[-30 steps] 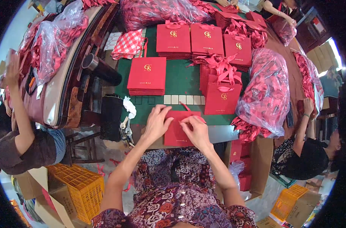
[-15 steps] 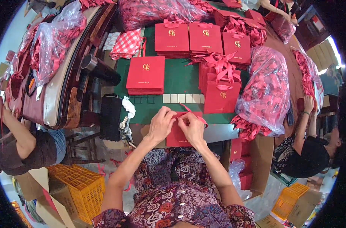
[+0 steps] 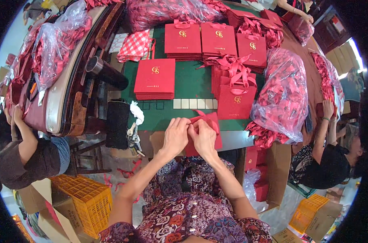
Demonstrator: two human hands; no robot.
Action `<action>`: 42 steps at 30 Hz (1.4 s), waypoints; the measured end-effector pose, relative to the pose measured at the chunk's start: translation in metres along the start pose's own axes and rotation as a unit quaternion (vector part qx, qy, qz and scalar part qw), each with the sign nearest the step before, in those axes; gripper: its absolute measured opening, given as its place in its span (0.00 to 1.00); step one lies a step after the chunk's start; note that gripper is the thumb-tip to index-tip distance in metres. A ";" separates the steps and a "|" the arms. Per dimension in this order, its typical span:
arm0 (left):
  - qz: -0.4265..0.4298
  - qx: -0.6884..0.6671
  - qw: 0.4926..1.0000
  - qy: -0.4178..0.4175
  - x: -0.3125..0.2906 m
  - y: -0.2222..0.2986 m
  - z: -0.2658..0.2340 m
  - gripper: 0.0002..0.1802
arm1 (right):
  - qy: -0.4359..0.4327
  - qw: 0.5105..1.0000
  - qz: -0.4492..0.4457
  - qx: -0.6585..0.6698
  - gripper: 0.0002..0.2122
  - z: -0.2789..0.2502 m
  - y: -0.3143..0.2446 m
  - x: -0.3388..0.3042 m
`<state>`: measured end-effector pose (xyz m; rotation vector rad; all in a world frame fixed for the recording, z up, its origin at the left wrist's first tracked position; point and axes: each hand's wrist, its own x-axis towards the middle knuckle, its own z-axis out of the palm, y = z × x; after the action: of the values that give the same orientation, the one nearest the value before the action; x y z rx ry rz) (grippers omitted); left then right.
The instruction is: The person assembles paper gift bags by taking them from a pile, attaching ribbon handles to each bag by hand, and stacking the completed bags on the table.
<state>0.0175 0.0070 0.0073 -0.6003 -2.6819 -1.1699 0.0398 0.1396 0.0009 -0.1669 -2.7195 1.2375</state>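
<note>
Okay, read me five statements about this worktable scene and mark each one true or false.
1. The left hand and right hand are both at one red bag. True.
2. The keys lie right of both hands. False: the keys lie to their left.
3. A clear plastic sack with red contents is right of the hands. True.
4. The flask is bright yellow. False: the flask is dark.
5. An orange crate is at the lower left. True.

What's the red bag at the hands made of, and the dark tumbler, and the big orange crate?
Red bag: probably matte card, flat with crisp edges. Dark tumbler: maybe metal, its rim shining silvery. Big orange crate: likely smooth plastic, a one-colour open grid.
</note>
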 end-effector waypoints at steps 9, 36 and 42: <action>-0.084 -0.082 0.992 -0.044 0.002 -0.004 -0.008 0.11 | -0.047 0.993 -0.103 0.035 0.06 -0.044 -0.014 0.012; -0.087 -0.159 0.981 -0.069 -0.001 -0.016 -0.016 0.08 | -0.014 0.999 -0.002 0.041 0.07 -0.045 0.021 0.054; -0.103 -0.026 0.994 -0.003 0.021 -0.023 0.003 0.09 | -0.095 0.993 -0.057 -0.037 0.07 -0.033 0.027 0.054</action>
<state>-0.0113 0.0018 -0.0037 -0.3384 -2.7797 -1.2920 -0.0060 0.1905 0.0064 0.1021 -2.8912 1.1775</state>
